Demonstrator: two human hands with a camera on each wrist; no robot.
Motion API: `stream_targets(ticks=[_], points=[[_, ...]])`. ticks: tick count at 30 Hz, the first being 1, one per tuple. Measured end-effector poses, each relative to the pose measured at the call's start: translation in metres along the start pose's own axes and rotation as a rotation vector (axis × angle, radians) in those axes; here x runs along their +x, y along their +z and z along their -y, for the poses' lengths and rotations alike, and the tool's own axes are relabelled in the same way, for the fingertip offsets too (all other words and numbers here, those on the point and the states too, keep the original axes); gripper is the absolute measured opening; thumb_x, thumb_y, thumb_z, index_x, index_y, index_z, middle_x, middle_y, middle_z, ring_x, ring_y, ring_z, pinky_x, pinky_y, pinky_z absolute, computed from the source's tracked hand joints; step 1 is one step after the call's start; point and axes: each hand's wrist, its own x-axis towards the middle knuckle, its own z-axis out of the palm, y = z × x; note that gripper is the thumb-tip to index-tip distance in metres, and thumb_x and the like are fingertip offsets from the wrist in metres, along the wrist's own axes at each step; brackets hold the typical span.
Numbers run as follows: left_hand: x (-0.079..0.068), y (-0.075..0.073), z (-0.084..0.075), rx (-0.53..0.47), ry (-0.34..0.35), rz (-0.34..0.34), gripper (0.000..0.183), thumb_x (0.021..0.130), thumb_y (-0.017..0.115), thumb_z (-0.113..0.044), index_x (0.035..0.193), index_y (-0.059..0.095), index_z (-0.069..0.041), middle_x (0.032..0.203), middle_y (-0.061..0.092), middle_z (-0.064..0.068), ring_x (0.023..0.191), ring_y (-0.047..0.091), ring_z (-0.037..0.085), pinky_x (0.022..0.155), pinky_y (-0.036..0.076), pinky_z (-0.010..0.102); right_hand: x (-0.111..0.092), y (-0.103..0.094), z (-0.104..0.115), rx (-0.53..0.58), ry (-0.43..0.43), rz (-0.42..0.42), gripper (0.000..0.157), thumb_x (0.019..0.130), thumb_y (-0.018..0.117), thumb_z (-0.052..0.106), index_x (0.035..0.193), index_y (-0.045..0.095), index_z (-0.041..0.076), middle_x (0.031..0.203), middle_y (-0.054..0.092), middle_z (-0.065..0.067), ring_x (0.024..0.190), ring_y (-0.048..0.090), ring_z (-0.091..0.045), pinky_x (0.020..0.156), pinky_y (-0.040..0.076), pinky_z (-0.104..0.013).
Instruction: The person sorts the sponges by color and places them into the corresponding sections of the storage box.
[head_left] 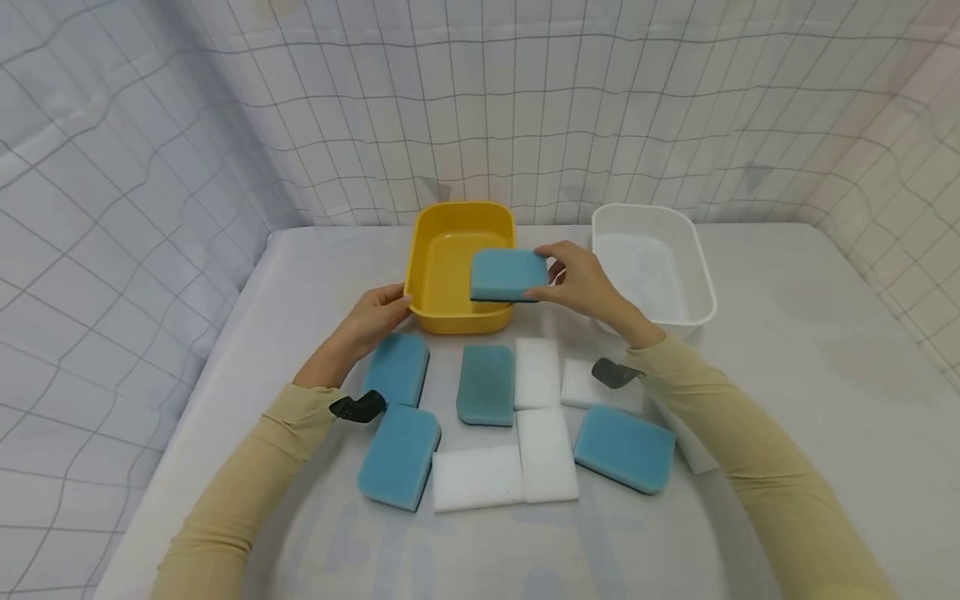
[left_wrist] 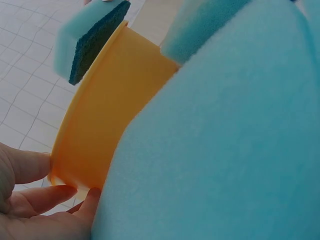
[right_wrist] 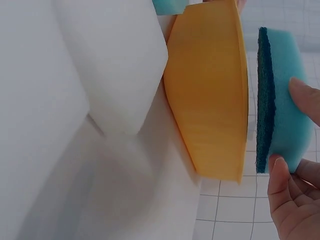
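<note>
Near the centre of the head view, the person's right hand point(head_left: 583, 286) pinches a rectangular blue foam sponge with a dark scouring underside point(head_left: 504, 271) by its right end; the sponge extends leftward from the fingertips, above the right side of a yellow plastic tub point(head_left: 444, 262). The left hand point(head_left: 372, 318) grips the tub's lower-left corner. A white plastic tub point(head_left: 643, 267) stands at upper right.

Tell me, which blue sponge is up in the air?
The blue sponge pinched in the right hand, above the yellow tub. The other blue sponges, even the darker blue-green one, lie flat on the table.
</note>
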Motion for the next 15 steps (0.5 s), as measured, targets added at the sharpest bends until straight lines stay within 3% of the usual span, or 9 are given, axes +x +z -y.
stream_targets(ticks=[15], points=[[0.001,-0.001,0.001,-0.011,0.0,-0.003,0.05,0.102,0.036,-0.012,0.148,0.022,-0.001,0.154,0.028,0.013,0.142,0.029,0.025,0.115,0.027,0.039,0.013,0.007,0.013,-0.015,0.04,0.022,0.069,0.075,0.079,0.024,0.132,0.049,-0.002,0.122,0.056,-0.019,0.092,0.06,-0.028,0.082,0.052,-0.037]])
